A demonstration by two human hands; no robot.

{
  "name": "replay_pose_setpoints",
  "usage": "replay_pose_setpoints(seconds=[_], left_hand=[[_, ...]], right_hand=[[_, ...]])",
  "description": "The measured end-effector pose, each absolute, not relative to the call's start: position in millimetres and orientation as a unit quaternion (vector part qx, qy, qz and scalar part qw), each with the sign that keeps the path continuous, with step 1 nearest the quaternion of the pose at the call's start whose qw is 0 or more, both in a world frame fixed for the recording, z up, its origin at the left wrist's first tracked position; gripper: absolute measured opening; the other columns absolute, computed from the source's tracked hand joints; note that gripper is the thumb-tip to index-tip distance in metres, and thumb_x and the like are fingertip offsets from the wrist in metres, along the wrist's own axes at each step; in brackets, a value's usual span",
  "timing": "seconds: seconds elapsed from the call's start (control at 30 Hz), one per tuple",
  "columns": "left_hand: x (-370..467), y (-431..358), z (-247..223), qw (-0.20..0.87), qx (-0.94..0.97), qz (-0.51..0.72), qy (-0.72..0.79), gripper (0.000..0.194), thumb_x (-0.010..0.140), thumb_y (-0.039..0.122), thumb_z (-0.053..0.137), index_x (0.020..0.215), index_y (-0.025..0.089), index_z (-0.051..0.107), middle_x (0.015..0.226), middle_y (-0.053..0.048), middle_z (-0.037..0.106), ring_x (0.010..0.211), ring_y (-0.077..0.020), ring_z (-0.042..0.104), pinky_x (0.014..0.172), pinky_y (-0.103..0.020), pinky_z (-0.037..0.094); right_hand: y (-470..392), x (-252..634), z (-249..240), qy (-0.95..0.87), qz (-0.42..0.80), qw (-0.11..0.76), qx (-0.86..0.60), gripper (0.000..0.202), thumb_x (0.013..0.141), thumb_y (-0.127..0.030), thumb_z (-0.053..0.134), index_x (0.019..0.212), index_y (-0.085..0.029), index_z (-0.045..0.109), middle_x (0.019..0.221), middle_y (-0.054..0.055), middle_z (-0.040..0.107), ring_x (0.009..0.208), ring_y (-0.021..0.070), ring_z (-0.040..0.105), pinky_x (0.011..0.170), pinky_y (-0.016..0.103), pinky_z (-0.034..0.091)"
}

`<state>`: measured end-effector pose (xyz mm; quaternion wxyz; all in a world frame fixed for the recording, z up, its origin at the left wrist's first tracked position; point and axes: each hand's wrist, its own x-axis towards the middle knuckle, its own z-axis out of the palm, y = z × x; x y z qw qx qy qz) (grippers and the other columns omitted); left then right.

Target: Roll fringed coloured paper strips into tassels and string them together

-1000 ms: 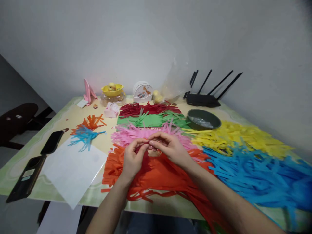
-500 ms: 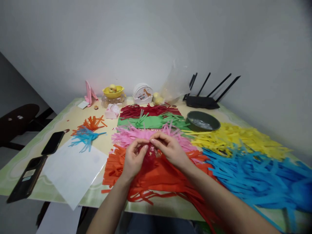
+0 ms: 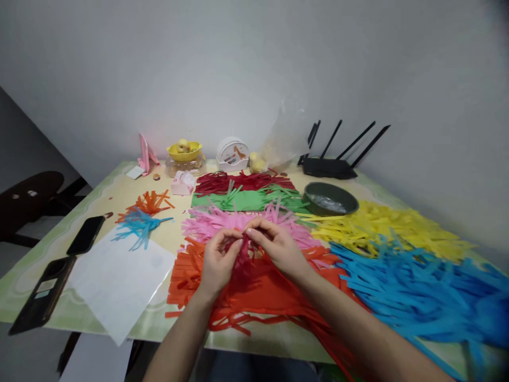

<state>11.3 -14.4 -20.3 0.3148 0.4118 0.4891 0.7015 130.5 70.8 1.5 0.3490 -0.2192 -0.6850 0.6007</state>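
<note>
My left hand (image 3: 222, 255) and my right hand (image 3: 274, 244) meet fingertip to fingertip, each pinching the top of a dark red paper tassel (image 3: 242, 261). Its strips hang down between them, partly hidden by my fingers. Beneath lies a fringed orange-red paper sheet (image 3: 262, 289). Just behind it are a pink fringed sheet (image 3: 207, 222), a green one (image 3: 248, 200) and a dark red one (image 3: 246, 182). Off to the left rest a finished-looking blue tassel (image 3: 141, 225) and an orange tassel (image 3: 149, 204).
Yellow fringe (image 3: 389, 228) and blue fringe (image 3: 429, 292) spread on the right, near a dark bowl (image 3: 331, 199) and a black router (image 3: 329, 167). At left lie a white sheet (image 3: 123, 281), a phone (image 3: 85, 234) and a dark case (image 3: 43, 292). A yellow fruit bowl (image 3: 184, 155) stands behind.
Both hands stay almost in place, still pinching the dark red tassel, whose strips show a little more between them. The view has shifted very slightly.
</note>
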Motion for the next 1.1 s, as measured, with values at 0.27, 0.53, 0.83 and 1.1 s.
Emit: replay_pose_setpoints(seconds=[0.27, 0.53, 0.83, 1.1], left_hand=[[13.6, -14.7, -27.0, 0.294, 0.427, 0.700, 0.491, 0.013, 0.075, 0.023, 0.069, 0.084, 0.016, 0.064, 0.084, -0.004, 0.067, 0.083, -0.0153, 0.064, 0.080, -0.025, 0.050], [10.0, -15.7, -23.0, 0.270, 0.410, 0.686, 0.537, 0.011, 0.078, 0.022, 0.066, 0.087, 0.016, 0.065, 0.086, -0.004, 0.070, 0.082, -0.0156, 0.067, 0.078, -0.025, 0.051], [11.9, -15.7, -24.8, 0.223, 0.394, 0.701, 0.551, 0.004, 0.077, 0.019, 0.067, 0.079, 0.016, 0.065, 0.077, -0.002, 0.070, 0.073, -0.0132, 0.067, 0.071, -0.022, 0.052], [14.0, -18.9, -24.0, 0.188, 0.419, 0.695, 0.554, 0.003, 0.079, 0.019, 0.068, 0.078, 0.017, 0.066, 0.073, 0.000, 0.071, 0.070, -0.0115, 0.068, 0.067, -0.019, 0.052]], right_hand=[[64.4, 125.9, -6.0, -0.685, 0.562, 0.410, -0.217, 0.026, 0.083, -0.044, 0.060, 0.081, -0.019, 0.059, 0.075, 0.001, 0.056, 0.069, 0.0136, 0.053, 0.064, 0.025, 0.045], [66.1, 131.3, -6.2, -0.757, 0.463, 0.403, -0.224, 0.016, 0.088, -0.032, 0.056, 0.085, -0.018, 0.063, 0.080, 0.003, 0.059, 0.075, 0.0161, 0.056, 0.068, 0.028, 0.045], [73.8, 134.6, -4.5, -0.799, 0.450, 0.345, -0.199, 0.015, 0.087, -0.030, 0.058, 0.089, -0.018, 0.067, 0.082, 0.004, 0.062, 0.075, 0.0159, 0.058, 0.067, 0.028, 0.046], [83.4, 143.8, 16.9, -0.843, 0.388, 0.318, -0.193, 0.015, 0.086, -0.026, 0.058, 0.080, -0.016, 0.067, 0.076, 0.004, 0.067, 0.069, 0.0144, 0.060, 0.063, 0.024, 0.045]])
